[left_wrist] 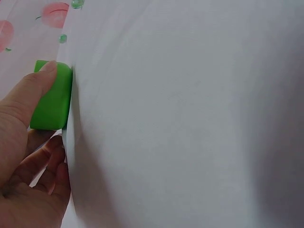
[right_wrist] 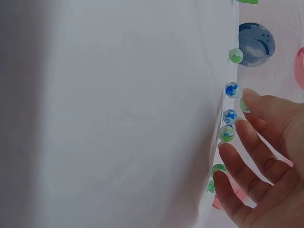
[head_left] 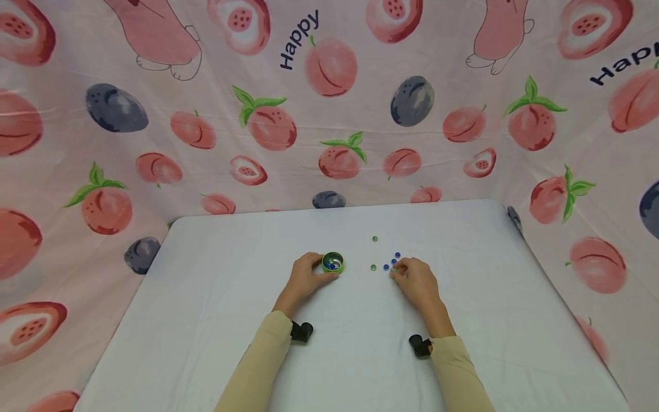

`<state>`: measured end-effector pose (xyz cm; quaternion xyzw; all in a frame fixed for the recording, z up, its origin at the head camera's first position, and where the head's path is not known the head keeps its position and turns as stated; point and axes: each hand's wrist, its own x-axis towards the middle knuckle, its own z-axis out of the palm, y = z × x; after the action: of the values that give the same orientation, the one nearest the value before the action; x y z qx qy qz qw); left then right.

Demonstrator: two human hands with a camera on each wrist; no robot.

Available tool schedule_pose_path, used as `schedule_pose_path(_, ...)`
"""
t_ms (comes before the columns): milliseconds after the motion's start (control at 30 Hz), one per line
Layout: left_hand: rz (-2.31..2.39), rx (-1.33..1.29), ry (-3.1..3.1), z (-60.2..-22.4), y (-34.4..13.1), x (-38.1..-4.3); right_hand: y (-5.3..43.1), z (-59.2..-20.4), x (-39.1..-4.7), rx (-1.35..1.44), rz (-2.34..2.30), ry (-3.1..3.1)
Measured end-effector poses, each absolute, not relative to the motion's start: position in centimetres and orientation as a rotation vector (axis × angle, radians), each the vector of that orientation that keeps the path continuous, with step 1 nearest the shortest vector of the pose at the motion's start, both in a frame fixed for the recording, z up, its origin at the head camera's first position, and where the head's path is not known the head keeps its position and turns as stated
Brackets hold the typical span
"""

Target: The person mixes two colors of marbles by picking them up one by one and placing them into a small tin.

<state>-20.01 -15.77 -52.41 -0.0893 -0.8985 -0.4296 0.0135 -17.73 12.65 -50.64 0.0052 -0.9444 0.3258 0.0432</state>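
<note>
My left hand (head_left: 307, 274) grips a small round green container (head_left: 340, 270) standing on the table. Its thumb (left_wrist: 33, 88) presses one side of the green wall; the fingers on the far side are partly hidden. Several marbles, some of them blue (head_left: 332, 265), lie inside the container. To the right, my right hand (head_left: 418, 280) is low over the table and pinches a green marble (right_wrist: 244, 105) between thumb and index finger. Loose blue marbles (head_left: 386, 267) lie close to its fingertips. A green marble (head_left: 373, 267) sits between them and the container, and another green marble (head_left: 374, 238) lies farther back.
A white cloth covers the table (head_left: 360, 366). Behind and beside it hangs a pink fruit-print curtain (head_left: 288, 189). Black wrist cameras (head_left: 302, 332) stick out at both sleeve cuffs.
</note>
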Motion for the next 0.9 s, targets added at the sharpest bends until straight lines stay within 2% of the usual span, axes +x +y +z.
schedule_pose_path(400, -1.317, -0.277, -2.804, -52.6, -15.8, -20.1, 12.2, -50.3, -17.9, 0.077, 1.130, -2.802)
schedule_pose_path(900, -1.324, -0.268, -2.803, -52.6, -15.8, -20.1, 9.3, -49.3, -18.6, 0.212, 1.162, -2.785)
